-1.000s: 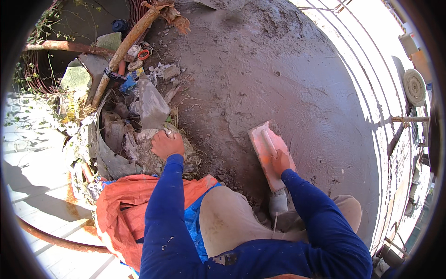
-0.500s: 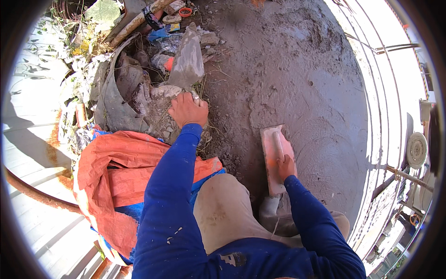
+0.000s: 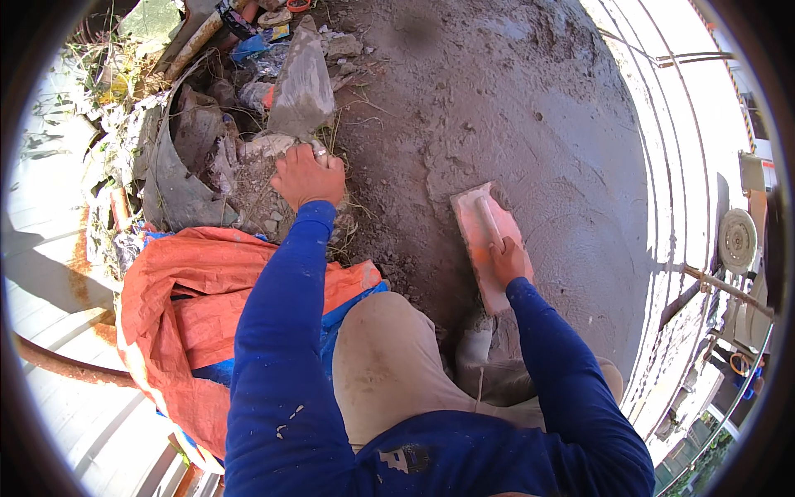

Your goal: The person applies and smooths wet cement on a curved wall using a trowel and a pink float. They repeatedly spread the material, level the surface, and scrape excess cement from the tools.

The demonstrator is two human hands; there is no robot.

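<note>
- Float (image 3: 472,253) stays on the mud (image 3: 397,166), right hand (image 3: 512,263) gripping it.
- Left hand (image 3: 308,178) still clutches the trowel (image 3: 304,79) by the mud's left edge.
- Seemingly little progress.

Our left hand (image 3: 310,177) grips a grey-smeared trowel (image 3: 304,83), its tapering blade pointing forward beyond our knuckles. Beneath our right hand (image 3: 508,262) we have a pinkish-orange, smeared rectangular float (image 3: 474,240), far end slanting leftward.

Outdoor building site in sun: broad wet cement surface (image 3: 571,174), pointed trowel (image 3: 302,87), pink float (image 3: 472,236), rubble (image 3: 342,46), orange tarp (image 3: 157,290), ribbed white sheeting (image 3: 50,273).
</note>
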